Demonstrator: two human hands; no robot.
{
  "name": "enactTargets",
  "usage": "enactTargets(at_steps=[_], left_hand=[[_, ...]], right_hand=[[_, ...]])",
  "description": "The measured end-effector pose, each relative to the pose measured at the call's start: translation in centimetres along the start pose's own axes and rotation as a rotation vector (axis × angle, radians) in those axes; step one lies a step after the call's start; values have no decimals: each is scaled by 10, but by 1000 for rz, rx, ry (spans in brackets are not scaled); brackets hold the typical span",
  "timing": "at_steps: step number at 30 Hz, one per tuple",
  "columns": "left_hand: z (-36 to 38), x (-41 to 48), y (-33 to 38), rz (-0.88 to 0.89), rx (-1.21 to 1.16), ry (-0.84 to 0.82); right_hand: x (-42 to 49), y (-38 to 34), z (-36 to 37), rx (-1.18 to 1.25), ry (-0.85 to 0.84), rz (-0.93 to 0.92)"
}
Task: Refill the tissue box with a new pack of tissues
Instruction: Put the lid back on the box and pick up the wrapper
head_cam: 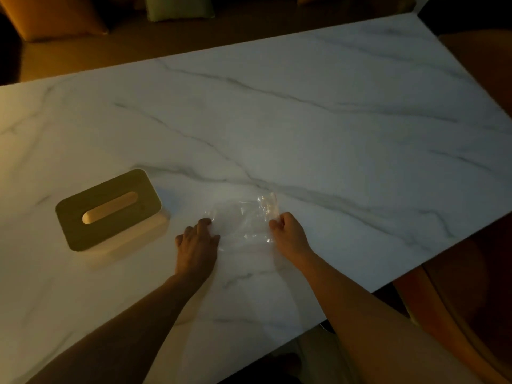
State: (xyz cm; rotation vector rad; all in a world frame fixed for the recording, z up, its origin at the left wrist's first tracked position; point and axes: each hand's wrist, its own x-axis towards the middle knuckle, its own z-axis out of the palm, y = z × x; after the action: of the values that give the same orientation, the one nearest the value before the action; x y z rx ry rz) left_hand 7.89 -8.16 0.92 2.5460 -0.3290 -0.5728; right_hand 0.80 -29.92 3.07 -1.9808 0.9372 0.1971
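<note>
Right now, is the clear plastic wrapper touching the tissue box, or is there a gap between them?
Apart. The head view shows bare marble table between the clear plastic wrapper and the tissue box; the left hand rests on the wrapper's left edge.

A white marble-patterned table (318, 112) with grey veins fills the dim room. Beyond its far edge sit an orange cushion (52, 18) and a pale green cushion (180, 8).

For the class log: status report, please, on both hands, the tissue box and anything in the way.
Left hand flat on clear crinkled plastic wrapper; right hand pinching its edge. Wooden-lidded tissue box closed, untouched, left of hands. Nothing in the way.
</note>
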Motion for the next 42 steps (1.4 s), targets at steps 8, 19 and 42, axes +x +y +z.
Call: enactTargets(at_steps=[8,19,42], left_hand=[[29,-7,41,67,5,-103],[115,-56,141,385,116,-213],[220,-84,179,550,564,-50]], right_hand=[[-37,63,-67,203,66,53],[-133,205,-170,318,324,137],[-193,451,-157,452,504,651]])
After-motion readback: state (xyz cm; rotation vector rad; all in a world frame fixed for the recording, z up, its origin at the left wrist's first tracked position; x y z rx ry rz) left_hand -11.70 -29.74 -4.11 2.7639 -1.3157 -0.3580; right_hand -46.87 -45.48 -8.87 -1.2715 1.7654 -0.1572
